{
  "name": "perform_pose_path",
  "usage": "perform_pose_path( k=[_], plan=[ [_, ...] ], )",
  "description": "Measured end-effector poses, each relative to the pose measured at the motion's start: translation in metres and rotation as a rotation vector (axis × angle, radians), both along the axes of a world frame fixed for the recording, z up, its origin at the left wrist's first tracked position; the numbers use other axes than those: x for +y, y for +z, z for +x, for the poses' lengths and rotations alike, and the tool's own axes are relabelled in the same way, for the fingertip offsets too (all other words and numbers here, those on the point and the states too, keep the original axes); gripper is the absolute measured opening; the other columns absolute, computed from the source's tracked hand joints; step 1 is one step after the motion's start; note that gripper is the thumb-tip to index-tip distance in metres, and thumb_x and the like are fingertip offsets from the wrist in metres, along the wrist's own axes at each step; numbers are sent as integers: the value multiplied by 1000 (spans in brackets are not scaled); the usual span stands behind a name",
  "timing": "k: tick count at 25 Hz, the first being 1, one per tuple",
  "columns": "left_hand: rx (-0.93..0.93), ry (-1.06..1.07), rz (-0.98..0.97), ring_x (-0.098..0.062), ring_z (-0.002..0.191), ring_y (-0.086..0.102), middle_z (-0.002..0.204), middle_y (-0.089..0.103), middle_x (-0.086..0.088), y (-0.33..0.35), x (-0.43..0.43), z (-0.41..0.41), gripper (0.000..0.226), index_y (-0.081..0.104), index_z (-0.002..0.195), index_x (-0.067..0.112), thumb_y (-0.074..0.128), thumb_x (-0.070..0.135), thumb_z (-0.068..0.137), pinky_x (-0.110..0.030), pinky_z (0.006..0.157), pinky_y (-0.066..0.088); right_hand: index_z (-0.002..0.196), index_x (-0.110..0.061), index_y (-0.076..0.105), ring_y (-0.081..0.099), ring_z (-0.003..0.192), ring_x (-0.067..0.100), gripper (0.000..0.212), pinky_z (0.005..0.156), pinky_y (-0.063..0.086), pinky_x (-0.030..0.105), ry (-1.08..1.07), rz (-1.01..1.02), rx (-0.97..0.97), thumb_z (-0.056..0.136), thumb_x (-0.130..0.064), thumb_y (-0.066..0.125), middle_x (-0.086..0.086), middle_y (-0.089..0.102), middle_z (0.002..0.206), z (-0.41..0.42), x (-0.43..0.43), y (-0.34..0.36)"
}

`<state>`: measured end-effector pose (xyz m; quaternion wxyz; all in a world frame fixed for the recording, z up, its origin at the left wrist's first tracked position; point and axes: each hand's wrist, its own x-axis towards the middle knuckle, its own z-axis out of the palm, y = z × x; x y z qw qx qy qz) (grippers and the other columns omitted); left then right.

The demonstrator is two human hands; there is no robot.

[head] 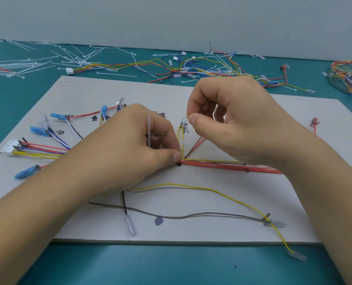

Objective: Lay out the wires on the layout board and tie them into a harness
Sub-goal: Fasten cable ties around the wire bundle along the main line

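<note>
A grey layout board (191, 229) lies on the teal table, with red, yellow, blue and brown wires spread over it. A bundle of red and yellow wires (212, 164) runs along its middle. My left hand (130, 153) pinches this bundle at a branch point and holds a white cable tie (149, 128) standing up between its fingers. My right hand (232, 122) pinches the clear-sleeved terminal (183, 121) of a yellow wire that rises from the branch point. Blue-sleeved terminals (36, 130) and a white connector (10, 148) lie at the board's left.
Loose white cable ties (72, 58) are scattered at the back left of the table. Spare wires (202, 68) lie tangled behind the board, and another bundle (350, 79) sits at the far right. A yellow wire (284, 241) hangs over the board's front edge.
</note>
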<state>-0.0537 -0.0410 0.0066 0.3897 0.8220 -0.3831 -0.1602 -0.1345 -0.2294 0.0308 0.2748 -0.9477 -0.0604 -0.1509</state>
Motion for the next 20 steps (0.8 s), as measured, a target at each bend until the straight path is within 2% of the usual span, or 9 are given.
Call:
perform_pose_path(
  k=[9,11,13,15,20],
  plan=[
    [-52,-27,29,-9,77,70,82,73,8,0,3,1,9,77,73,29,81,26,81,-39,79,58,80,-18,63,53,61,7,13,56,38,12,-25,39,-44,86,-7,65,-13,59,67,4,1,-5],
    [-35,-26,15,-10,73,69,82,72,7,-1,3,1,5,78,76,29,78,33,79,-37,74,58,79,-19,63,53,60,6,13,56,38,12,-28,48,-35,86,-7,65,-13,58,66,4,1,-6],
    [-34,-15,3,-7,61,64,75,71,8,-1,2,1,4,77,76,30,79,31,80,-25,61,54,79,-20,63,53,61,9,14,56,38,12,-29,47,-38,86,-8,65,-12,59,67,4,1,-5],
    [-51,-8,4,-4,52,57,66,70,8,-1,1,0,8,76,74,28,78,22,80,-12,49,43,79,-21,62,55,63,11,14,56,39,13,-20,42,-47,86,-10,65,-11,61,69,4,0,-4],
    [-35,-26,42,-2,49,54,65,69,7,1,1,-1,10,75,74,24,75,20,83,-10,47,41,78,-17,60,55,62,14,12,56,45,24,-2,63,-95,84,-8,61,-7,60,68,2,2,-3]
  ],
)
